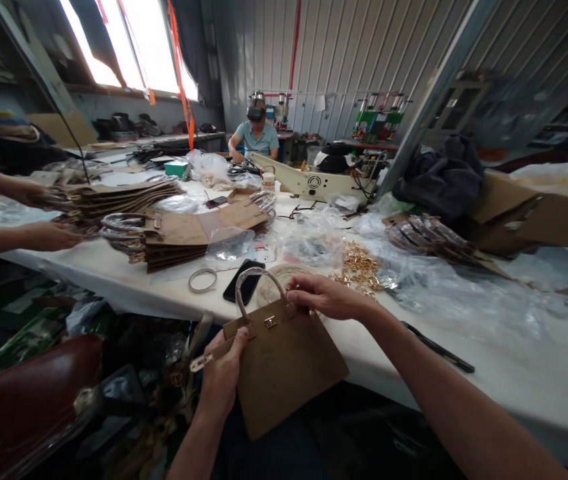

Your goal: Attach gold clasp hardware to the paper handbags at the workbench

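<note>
I hold a flat brown bag panel (284,367) with a wrapped loop handle and a small gold clasp, just off the near edge of the white table (489,347). My left hand (224,370) grips its left edge beside a gold strap end. My right hand (321,295) pinches the top edge where the handle joins. A black phone (244,281) and a round woven disc (274,283) lie on the table just behind the handle.
Stacks of brown bag panels (174,233) sit at centre left, gold hardware (359,267) and clear plastic bags at centre right. Another person's hands (49,237) reach in from the left. A person sits at the far side. A dark tool (439,348) lies near my right forearm.
</note>
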`<control>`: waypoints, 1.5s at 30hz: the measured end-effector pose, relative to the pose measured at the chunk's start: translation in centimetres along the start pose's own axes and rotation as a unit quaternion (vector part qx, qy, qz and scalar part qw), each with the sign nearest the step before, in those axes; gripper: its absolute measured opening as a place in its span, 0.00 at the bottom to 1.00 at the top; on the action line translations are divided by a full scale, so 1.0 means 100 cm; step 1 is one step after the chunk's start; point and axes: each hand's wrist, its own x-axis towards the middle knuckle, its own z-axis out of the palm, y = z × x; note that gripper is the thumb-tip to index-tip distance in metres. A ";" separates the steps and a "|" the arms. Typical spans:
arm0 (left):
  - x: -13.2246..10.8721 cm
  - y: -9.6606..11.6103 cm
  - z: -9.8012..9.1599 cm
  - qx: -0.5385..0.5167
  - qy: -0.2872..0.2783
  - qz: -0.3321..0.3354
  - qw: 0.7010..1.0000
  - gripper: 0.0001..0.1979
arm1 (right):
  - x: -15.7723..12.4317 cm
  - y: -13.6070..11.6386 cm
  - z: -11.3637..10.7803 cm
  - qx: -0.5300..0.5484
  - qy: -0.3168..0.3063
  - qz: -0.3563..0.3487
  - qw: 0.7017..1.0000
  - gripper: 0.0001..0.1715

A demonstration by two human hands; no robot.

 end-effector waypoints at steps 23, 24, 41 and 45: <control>-0.016 0.003 0.019 0.179 0.009 0.095 0.979 0.21 | -0.055 0.053 0.065 -0.400 0.382 -0.021 0.833 0.14; -0.017 0.003 0.020 0.177 0.010 0.095 0.979 0.21 | -0.053 0.053 0.066 -0.368 0.384 -0.021 0.847 0.14; -0.028 0.001 0.027 0.180 0.039 0.146 0.972 0.18 | -0.044 0.052 0.058 -0.309 0.352 0.010 0.883 0.12; -0.033 -0.001 0.034 0.201 0.070 0.169 0.962 0.17 | -0.040 0.043 0.045 -0.301 0.321 0.027 0.898 0.10</control>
